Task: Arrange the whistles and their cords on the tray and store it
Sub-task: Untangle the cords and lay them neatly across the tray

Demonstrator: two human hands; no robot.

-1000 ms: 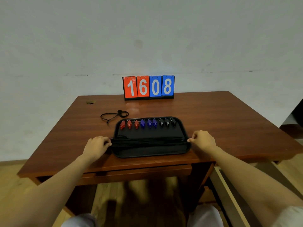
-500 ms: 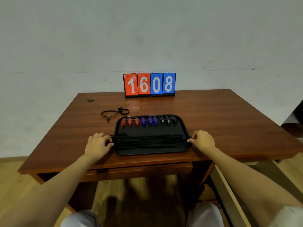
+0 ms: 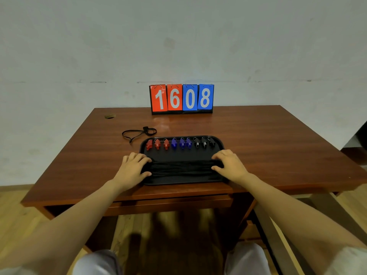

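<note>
A black tray (image 3: 179,155) lies on the table near its front edge. Along the tray's far side stand three red whistles (image 3: 157,144), three blue whistles (image 3: 181,143) and three black whistles (image 3: 204,143) in a row. A bundle of black cords (image 3: 180,168) stretches across the tray's near half. My left hand (image 3: 132,168) closes around the bundle's left end, fingers above and thumb below. The bundle's right end is held the same way by my right hand (image 3: 229,165). One loose black cord (image 3: 139,132) lies on the table behind the tray's left corner.
A flip scoreboard (image 3: 181,98) reading 1608 stands at the back edge of the wooden table (image 3: 268,139). A small round hole (image 3: 109,116) is at the table's back left. A drawer front (image 3: 174,202) sits under the tabletop. My knees show below.
Both hands moved inward from the tray's outer edges onto the ends of the cord bundle. The camera view shifted slightly closer.
</note>
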